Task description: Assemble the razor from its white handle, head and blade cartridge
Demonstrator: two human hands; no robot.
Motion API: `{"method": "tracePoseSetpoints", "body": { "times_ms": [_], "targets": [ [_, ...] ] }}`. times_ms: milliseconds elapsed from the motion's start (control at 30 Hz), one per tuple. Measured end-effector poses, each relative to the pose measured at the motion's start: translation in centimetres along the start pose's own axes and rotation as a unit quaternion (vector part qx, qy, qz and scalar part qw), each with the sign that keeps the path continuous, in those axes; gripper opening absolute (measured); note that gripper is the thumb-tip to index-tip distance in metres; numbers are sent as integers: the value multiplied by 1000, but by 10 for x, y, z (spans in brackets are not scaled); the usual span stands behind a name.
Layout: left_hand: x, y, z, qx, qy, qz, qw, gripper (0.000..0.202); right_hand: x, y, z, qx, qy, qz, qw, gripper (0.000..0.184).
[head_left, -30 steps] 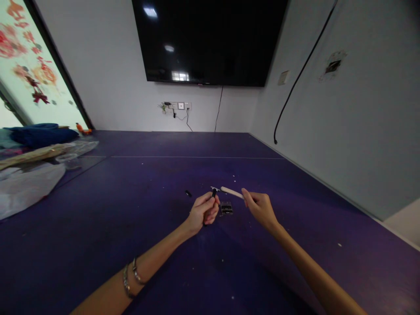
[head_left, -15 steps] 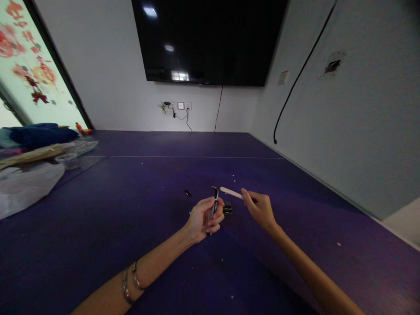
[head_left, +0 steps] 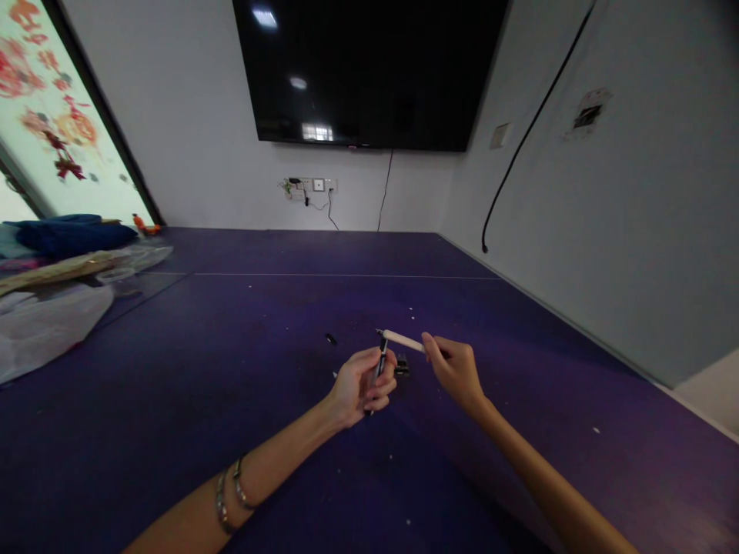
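My left hand (head_left: 361, 385) is curled around a thin black pen-like piece (head_left: 380, 362) that sticks up out of the fingers. My right hand (head_left: 453, 368) pinches a slim white stick (head_left: 402, 340) that points left, its tip touching the top of the black piece. Both hands hover just above the dark purple table (head_left: 231, 362). A small black ridged part (head_left: 402, 367) lies on the table between the hands, partly hidden by my left fingers. A tiny black bit (head_left: 330, 338) lies a little further left.
A crumpled clear plastic bag (head_left: 46, 323), a blue cloth (head_left: 63, 233) and other clutter sit at the table's far left. A large dark screen (head_left: 369, 69) hangs on the wall ahead, sockets and cables below it. The right wall runs close along the table edge.
My left hand has turned the black piece more upright and drawn slightly toward me. The white stick's tip has come up against the black piece's top.
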State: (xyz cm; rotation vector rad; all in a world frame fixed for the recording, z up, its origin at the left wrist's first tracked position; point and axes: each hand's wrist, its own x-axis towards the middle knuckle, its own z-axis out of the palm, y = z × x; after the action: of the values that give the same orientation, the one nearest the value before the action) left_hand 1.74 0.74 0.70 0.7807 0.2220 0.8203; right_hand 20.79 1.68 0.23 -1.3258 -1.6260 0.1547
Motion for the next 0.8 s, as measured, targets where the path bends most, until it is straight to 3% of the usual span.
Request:
{"method": "tracePoseSetpoints", "body": {
  "times_ms": [167,300,467,600,700,800],
  "targets": [
    [2,0,-3,47,6,9,999,18,0,14,2,-20,2,16,1000,47],
    [8,6,-15,177,40,80,980,20,8,19,-4,-26,-8,24,999,48],
    [10,17,-29,420,73,170,888,21,18,1,-23,-51,-75,-9,996,50],
    [7,24,-29,546,67,196,812,20,18,-17,-34,-125,-49,-47,990,53],
    [4,25,-27,588,43,196,783,21,14,-31,-36,-175,-16,-94,980,52],
    [3,23,-24,602,24,197,774,22,12,-35,-37,-204,2,-130,970,50]
  ]
}}
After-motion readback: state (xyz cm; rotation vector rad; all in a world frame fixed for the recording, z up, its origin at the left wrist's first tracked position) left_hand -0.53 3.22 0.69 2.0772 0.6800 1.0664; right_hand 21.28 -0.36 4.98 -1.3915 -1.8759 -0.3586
